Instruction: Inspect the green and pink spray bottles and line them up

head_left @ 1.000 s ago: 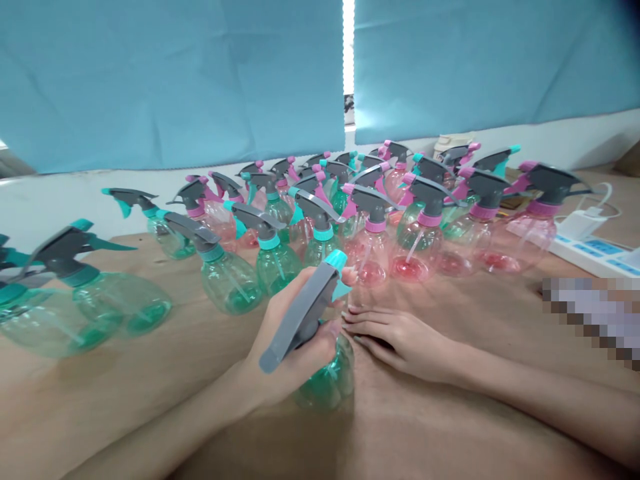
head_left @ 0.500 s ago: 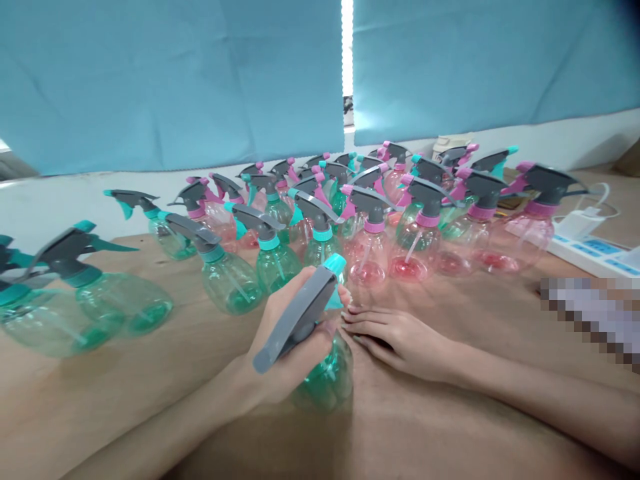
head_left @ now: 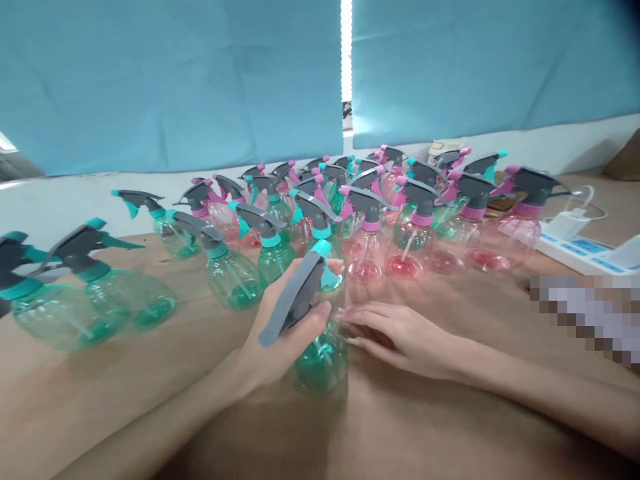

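Observation:
My left hand (head_left: 283,327) is wrapped round the neck of a green spray bottle (head_left: 320,363) with a grey head and turquoise nozzle. The bottle stands close in front of me on the brown tabletop, its nozzle pointing away. To its right lies my right hand (head_left: 405,337), palm down, with its fingers stretched toward the bottle's side. The fingertips are at the bottle's edge; whether they touch it I cannot tell. Just beyond the left hand stand a green spray bottle (head_left: 277,257) and another green one (head_left: 234,277).
Several pink spray bottles (head_left: 367,257) and green ones crowd the back of the brown table (head_left: 410,427). Two green bottles (head_left: 65,313) stand at the left. A white power strip (head_left: 583,250) with a plugged-in charger lies at the right, near a pixelated patch. Blue curtains (head_left: 175,80) hang behind.
The held bottle and my left hand have shifted slightly up and left in view. My left fingers have moved at the trigger side. The right hand stays beside the bottle.

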Demonstrator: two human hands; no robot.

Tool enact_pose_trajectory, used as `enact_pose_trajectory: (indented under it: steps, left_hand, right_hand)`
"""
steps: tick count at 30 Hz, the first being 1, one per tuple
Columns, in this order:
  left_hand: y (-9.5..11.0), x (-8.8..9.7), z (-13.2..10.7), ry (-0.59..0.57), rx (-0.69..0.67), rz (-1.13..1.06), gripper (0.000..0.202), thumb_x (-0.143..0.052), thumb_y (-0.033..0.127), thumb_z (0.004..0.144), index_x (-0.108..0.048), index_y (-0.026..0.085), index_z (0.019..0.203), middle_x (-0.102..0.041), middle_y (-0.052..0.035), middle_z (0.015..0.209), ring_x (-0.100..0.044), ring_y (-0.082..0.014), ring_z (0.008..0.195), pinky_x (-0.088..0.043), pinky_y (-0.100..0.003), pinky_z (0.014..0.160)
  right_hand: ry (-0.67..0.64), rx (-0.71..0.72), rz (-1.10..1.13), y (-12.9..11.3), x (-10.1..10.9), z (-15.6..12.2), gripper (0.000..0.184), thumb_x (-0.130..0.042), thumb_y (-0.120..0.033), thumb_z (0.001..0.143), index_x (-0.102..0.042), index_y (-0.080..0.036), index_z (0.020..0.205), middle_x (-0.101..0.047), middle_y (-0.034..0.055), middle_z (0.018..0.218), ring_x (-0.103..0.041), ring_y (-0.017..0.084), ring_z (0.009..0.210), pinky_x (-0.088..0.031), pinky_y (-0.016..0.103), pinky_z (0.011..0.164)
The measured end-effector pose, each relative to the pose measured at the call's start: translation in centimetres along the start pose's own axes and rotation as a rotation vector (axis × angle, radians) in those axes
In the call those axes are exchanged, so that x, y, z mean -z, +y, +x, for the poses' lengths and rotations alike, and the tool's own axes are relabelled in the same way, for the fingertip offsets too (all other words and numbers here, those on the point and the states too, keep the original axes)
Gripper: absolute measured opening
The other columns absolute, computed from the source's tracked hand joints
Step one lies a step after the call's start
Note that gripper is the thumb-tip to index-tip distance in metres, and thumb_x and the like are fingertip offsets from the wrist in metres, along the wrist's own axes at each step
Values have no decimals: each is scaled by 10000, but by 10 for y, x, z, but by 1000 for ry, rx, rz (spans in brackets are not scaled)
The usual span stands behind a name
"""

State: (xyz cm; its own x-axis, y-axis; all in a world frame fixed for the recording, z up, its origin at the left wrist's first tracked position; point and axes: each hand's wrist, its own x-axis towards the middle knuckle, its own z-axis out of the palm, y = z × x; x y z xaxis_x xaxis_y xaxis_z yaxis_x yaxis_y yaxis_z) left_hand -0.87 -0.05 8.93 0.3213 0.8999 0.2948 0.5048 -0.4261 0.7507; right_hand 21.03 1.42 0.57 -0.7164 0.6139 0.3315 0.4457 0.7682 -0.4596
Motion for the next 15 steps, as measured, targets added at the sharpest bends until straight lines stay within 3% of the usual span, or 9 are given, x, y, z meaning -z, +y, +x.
enact_pose_trajectory:
  steps: [6,12,15]
  left_hand:
    - [5,9,-9,-17,19,-5,353,-550,300,824,-564,260,1175,-604,24,745,-576,-176,596,-513,-300,572]
    - [2,28,-30,58,-8,30,373,-548,319,884,-540,234,1247,-658,-54,1160,-658,-235,974,-540,-384,877]
    - [-4,41,-45,116,17,73,350,-557,328,888,-558,243,1227,-688,-44,1130,-666,-247,1011,-553,-371,862]
  right_hand:
    - [54,-69,102,-24,8,8,513,-539,-491,952,-488,-177,1355,-659,123,1291,-650,252,1143,-536,425,937]
    - [132,-55,200,-68,-1,38,676,-714,-562,793,-478,-198,1310,-642,122,1283,-642,280,1127,-531,425,931]
    - [141,-57,225,-93,-13,60,654,-771,-549,734,-503,-191,1211,-666,112,1178,-662,273,1039,-552,413,871]
